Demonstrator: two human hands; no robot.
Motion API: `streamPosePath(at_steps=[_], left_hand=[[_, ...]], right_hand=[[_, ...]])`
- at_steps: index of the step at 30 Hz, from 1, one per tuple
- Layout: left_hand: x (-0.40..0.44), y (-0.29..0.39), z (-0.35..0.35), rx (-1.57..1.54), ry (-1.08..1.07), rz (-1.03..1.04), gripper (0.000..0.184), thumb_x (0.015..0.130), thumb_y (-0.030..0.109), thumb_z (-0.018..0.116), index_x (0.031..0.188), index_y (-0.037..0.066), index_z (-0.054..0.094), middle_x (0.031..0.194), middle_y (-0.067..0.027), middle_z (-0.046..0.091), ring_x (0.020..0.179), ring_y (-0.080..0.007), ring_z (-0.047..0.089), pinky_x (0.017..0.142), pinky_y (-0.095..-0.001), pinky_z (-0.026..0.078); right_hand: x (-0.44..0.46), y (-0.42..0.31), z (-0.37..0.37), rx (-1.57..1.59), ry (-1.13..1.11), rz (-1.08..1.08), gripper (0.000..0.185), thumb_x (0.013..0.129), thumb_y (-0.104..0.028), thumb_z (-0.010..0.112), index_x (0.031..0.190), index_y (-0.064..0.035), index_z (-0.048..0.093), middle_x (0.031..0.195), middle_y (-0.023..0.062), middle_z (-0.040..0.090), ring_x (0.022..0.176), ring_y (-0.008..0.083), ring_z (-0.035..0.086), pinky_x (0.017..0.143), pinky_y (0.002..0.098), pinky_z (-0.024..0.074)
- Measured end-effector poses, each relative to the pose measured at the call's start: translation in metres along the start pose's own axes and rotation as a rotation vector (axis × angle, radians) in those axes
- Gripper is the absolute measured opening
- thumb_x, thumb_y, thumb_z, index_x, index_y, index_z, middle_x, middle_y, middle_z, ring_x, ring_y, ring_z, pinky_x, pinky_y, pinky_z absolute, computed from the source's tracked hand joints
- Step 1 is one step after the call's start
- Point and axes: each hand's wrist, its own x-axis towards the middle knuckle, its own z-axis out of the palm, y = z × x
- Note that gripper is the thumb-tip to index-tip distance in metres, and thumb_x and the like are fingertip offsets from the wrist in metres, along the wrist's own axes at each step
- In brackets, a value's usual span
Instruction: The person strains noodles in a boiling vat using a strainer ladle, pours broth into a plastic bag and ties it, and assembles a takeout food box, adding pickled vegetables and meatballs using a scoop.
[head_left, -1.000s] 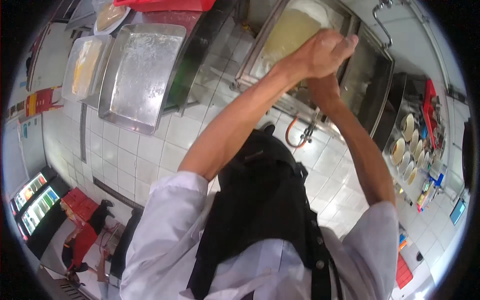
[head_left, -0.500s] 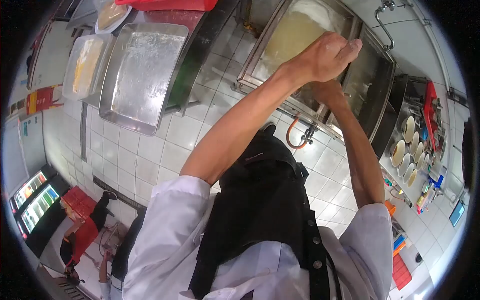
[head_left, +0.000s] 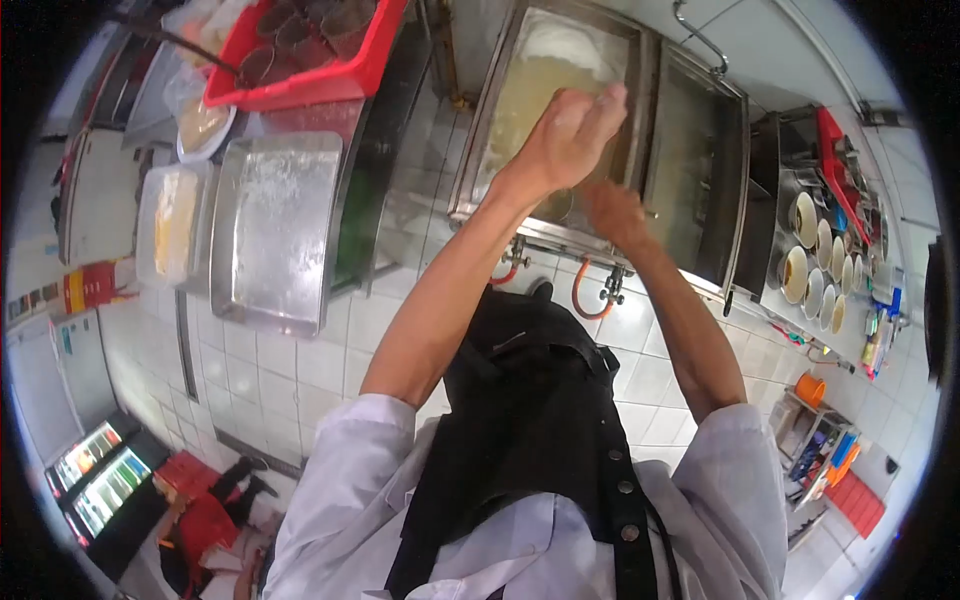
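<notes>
My left hand (head_left: 572,140) is raised over a metal vat (head_left: 470,150) of cloudy yellowish liquid (head_left: 540,88). Its fingers point up and to the right, and I see nothing in them. Lower and to the right, my right hand (head_left: 615,214) is over the vat's front, near the divider. Motion blur smears it, so I cannot tell whether it holds anything. White foam (head_left: 565,42) floats at the vat's far end. A second compartment (head_left: 685,160) with darker liquid adjoins on the right.
To the left are a steel tray (head_left: 275,230), a plastic container (head_left: 173,225) and a red crate (head_left: 300,92) of dark pots. Several bowls (head_left: 805,220) stand at right. Orange hoses (head_left: 582,292) hang below the vat. A person in red (head_left: 205,525) is at lower left.
The view has shifted, bringing the red crate further into sight. Both hands remain over the vat, with the left hand's fingers more extended and the right hand slightly farther from it.
</notes>
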Motion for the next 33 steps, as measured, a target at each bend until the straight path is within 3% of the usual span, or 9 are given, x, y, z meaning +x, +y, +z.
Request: streamPosePath(at_steps=[2, 11, 18, 22, 23, 25, 27, 29, 33], left_hand=[[0.0, -0.007, 0.002, 0.01, -0.039, 0.004, 0.055, 0.099, 0.038, 0.034, 0.059, 0.0, 0.033, 0.053, -0.0067, 0.025, 0.049, -0.0151, 0.028, 0.048, -0.0356, 0.027], [-0.007, -0.004, 0.002, 0.163, 0.112, -0.086, 0.055, 0.1, 0.041, 0.032, 0.054, 0.011, 0.032, 0.051, 0.0037, 0.029, 0.048, -0.0075, 0.028, 0.046, -0.0274, 0.021], [-0.017, 0.0, 0.008, 0.253, 0.395, -0.095, 0.049, 0.101, 0.038, 0.034, 0.058, 0.016, 0.029, 0.053, 0.0056, 0.027, 0.046, -0.0069, 0.026, 0.045, -0.0251, 0.02], [-0.021, 0.017, 0.014, 0.225, 0.533, -0.11, 0.045, 0.1, 0.032, 0.037, 0.063, 0.008, 0.041, 0.059, 0.0002, 0.04, 0.058, -0.0107, 0.04, 0.053, -0.0278, 0.031], [-0.027, 0.005, -0.001, 0.501, 0.452, 0.112, 0.038, 0.099, 0.031, 0.038, 0.076, 0.003, 0.049, 0.074, -0.0055, 0.049, 0.071, -0.0149, 0.046, 0.066, -0.0294, 0.038], [-0.039, 0.003, 0.004, 0.673, 0.779, 0.05, 0.028, 0.097, 0.024, 0.044, 0.106, -0.003, 0.047, 0.102, -0.0123, 0.049, 0.096, -0.0211, 0.049, 0.089, -0.034, 0.04], [-0.05, 0.018, 0.048, 0.58, 0.961, 0.186, 0.028, 0.097, 0.025, 0.044, 0.103, -0.002, 0.044, 0.1, -0.01, 0.044, 0.092, -0.0207, 0.045, 0.086, -0.0341, 0.039], [-0.063, 0.019, 0.097, 0.79, 1.08, 0.278, 0.023, 0.097, 0.021, 0.046, 0.099, -0.001, 0.043, 0.098, -0.0097, 0.043, 0.089, -0.0204, 0.043, 0.085, -0.0335, 0.038], [-0.112, -0.004, 0.182, 0.848, 0.634, 0.113, 0.022, 0.094, 0.019, 0.051, 0.102, -0.002, 0.047, 0.101, -0.0132, 0.05, 0.095, -0.0209, 0.049, 0.085, -0.0329, 0.041]], right_hand=[[-0.005, 0.005, 0.002, 0.013, -0.027, 0.009, 0.025, 0.089, -0.018, 0.046, 0.09, -0.0055, 0.068, 0.091, 0.0161, 0.069, 0.083, 0.0313, 0.069, 0.071, 0.0447, 0.0542], [-0.032, 0.016, 0.029, 0.212, 0.12, 0.145, 0.02, 0.084, -0.017, 0.052, 0.081, -0.0084, 0.07, 0.083, 0.0146, 0.069, 0.081, 0.0304, 0.069, 0.068, 0.0429, 0.0545], [-0.165, 0.167, -0.049, 0.207, 0.278, 0.594, 0.016, 0.079, -0.018, 0.057, 0.087, -0.015, 0.071, 0.084, 0.0131, 0.068, 0.081, 0.0313, 0.066, 0.067, 0.0441, 0.053], [-0.214, 0.288, 0.033, 0.043, 0.73, 0.753, 0.015, 0.083, -0.009, 0.05, 0.08, -0.0045, 0.064, 0.08, 0.0196, 0.066, 0.076, 0.036, 0.066, 0.063, 0.0455, 0.0525], [-0.215, 0.311, 0.058, 0.164, 0.7, 0.78, 0.014, 0.082, -0.009, 0.05, 0.079, -0.0041, 0.063, 0.08, 0.0193, 0.065, 0.074, 0.0363, 0.065, 0.062, 0.0458, 0.0519], [-0.208, 0.359, 0.133, 0.286, 0.662, 0.677, 0.012, 0.082, -0.008, 0.049, 0.079, -0.0041, 0.06, 0.078, 0.0175, 0.063, 0.068, 0.0373, 0.063, 0.06, 0.0468, 0.0504], [-0.174, 0.387, 0.206, 0.425, 0.711, 0.549, 0.016, 0.085, -0.011, 0.046, 0.086, -0.0045, 0.06, 0.083, 0.02, 0.062, 0.077, 0.0361, 0.063, 0.065, 0.0469, 0.0506], [-0.158, 0.379, 0.206, 0.361, 0.329, 0.558, 0.017, 0.087, -0.012, 0.048, 0.091, -0.0047, 0.063, 0.097, 0.0179, 0.061, 0.094, 0.0356, 0.059, 0.076, 0.0421, 0.0515], [-0.163, 0.364, 0.223, 0.087, 0.429, 0.401, 0.023, 0.079, -0.008, 0.058, 0.101, -0.0071, 0.064, 0.111, 0.0131, 0.056, 0.112, 0.0311, 0.048, 0.093, 0.043, 0.0427]])
